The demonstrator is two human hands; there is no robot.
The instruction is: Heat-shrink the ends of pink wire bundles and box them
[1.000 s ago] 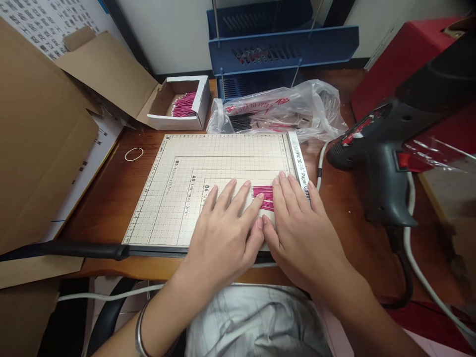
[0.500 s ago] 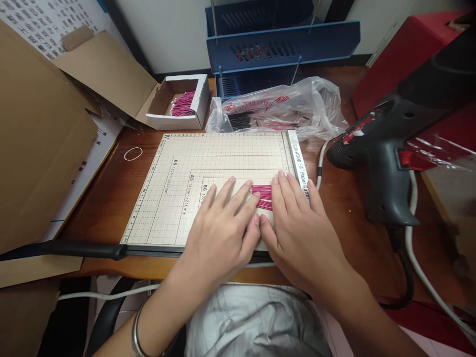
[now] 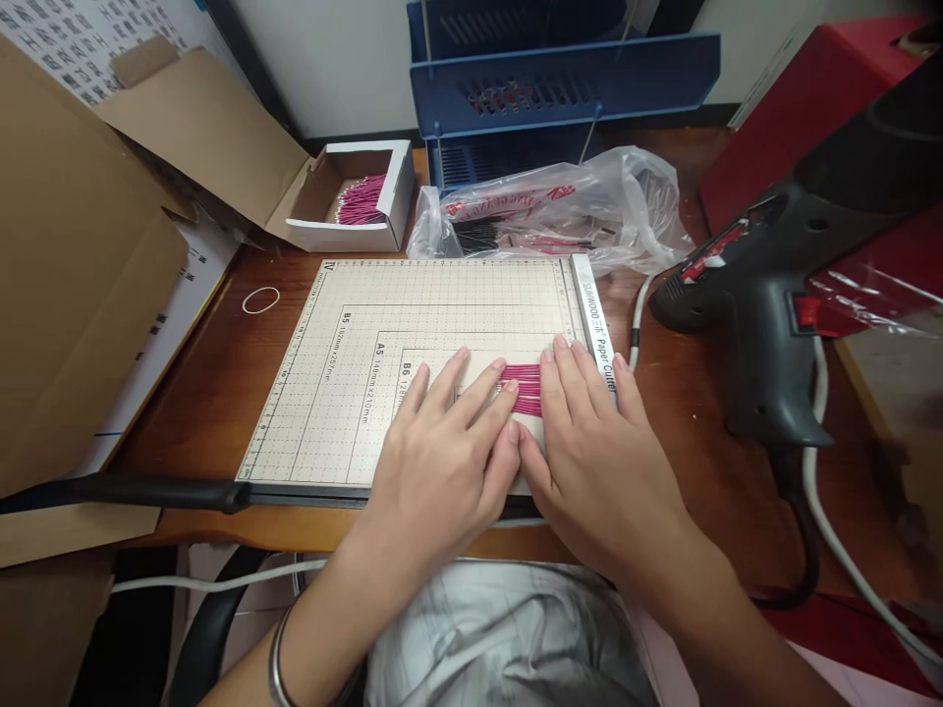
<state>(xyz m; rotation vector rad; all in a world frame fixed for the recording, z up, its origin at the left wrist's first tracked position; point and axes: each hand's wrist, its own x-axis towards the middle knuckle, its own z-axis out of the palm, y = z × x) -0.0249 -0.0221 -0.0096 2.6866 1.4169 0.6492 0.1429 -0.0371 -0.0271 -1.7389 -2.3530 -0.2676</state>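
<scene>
Several short magenta wires point(image 3: 525, 389) lie side by side on the gridded board of a paper cutter point(image 3: 434, 295). My left hand point(image 3: 446, 447) is open, palm down, its index finger and thumb at the wires' left ends. Flat over their right part rests my right hand point(image 3: 596, 432), fingers stretched toward the cutter's metal ruler edge. The two thumbs nearly meet below the wires. Both palms hide much of the board, and the wires' right ends are covered. The cutter's black handle point(image 3: 169, 493) lies low at the front left.
A small open box point(image 3: 398, 211) at the back holds more magenta wires. Beside it lies a clear plastic bag point(image 3: 545, 211) with dark and pink pieces, before a blue rack point(image 3: 567, 88). A black heat gun point(image 3: 773, 324) stands right; a rubber band point(image 3: 260, 300) lies left.
My left hand has shifted slightly right along the wires, and my right hand stays almost in place. The whole view has tilted a little; nothing was picked up or let go.
</scene>
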